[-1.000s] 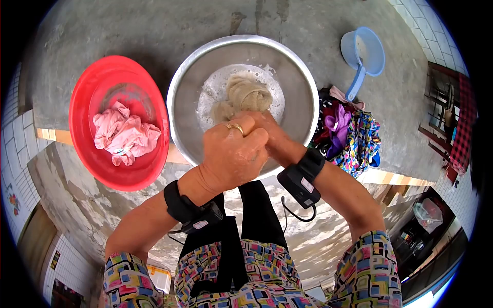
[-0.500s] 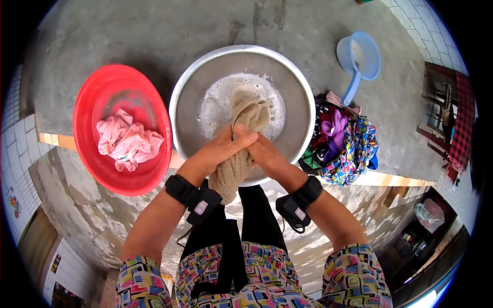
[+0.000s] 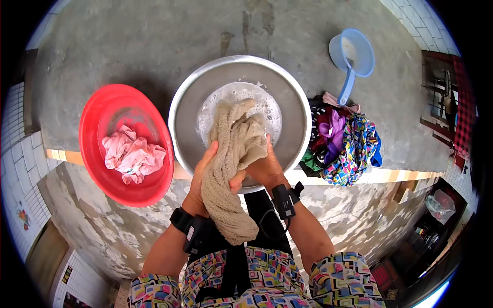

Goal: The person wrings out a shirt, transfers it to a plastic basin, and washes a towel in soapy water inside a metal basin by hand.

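Note:
A wet beige knitted cloth (image 3: 228,179) is bunched between my two hands over the steel basin (image 3: 176,115). Its upper end lies above the suds (image 3: 213,100), and its lower end hangs past the near rim in front of my legs. On the cloth's left side, my left hand (image 3: 199,179) is closed round it, with part of the fingers hidden behind the fabric. My right hand (image 3: 267,167) grips the other side, thumb pressed against the cloth near its middle. Whether the cloth is a towel or a garment cannot be made out.
Left of the steel basin stands a red plastic basin (image 3: 90,138) holding pink wet clothing (image 3: 134,154). To the right lies a pile of coloured clothes (image 3: 344,138). A blue dipper (image 3: 336,54) sits behind it on the concrete ledge (image 3: 154,46), whose front edge is tiled.
My hands have moved apart from a clasped wringing hold to either side of the cloth. The cloth is spread wider and hangs lower toward me. The camera view has shifted slightly.

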`<state>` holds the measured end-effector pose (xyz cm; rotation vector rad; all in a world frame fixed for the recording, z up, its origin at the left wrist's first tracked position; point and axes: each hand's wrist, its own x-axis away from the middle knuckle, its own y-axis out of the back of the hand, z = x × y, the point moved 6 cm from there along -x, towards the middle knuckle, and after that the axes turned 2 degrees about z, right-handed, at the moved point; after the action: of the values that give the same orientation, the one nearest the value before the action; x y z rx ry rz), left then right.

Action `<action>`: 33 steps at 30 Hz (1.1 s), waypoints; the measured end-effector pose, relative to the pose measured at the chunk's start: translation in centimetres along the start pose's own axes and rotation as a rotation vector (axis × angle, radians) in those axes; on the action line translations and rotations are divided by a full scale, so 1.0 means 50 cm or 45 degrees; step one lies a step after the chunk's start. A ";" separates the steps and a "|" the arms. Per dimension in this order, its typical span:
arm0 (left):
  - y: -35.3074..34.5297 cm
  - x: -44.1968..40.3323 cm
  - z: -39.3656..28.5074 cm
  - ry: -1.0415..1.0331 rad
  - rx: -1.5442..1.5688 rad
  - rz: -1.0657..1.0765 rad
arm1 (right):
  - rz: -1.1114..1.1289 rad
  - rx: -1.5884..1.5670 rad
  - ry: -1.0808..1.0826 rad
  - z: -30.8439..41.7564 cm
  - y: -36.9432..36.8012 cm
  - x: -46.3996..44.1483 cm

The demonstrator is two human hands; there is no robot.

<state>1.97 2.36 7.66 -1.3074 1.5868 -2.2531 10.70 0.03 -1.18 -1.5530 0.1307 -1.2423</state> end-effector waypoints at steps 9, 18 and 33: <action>0.045 0.008 0.034 0.253 -0.256 -0.028 | 0.167 -0.235 0.018 0.054 -0.065 -0.062; 0.113 -0.045 -0.001 0.005 -1.459 -0.658 | -0.398 1.535 0.435 0.111 -0.068 -0.133; 0.061 0.012 0.011 0.111 -0.384 -0.185 | -0.177 0.868 0.281 0.203 -0.033 -0.018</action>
<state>0.82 0.24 5.62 -1.4535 1.9869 -2.2461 17.04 7.93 0.95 -0.8455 -0.2437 -1.3779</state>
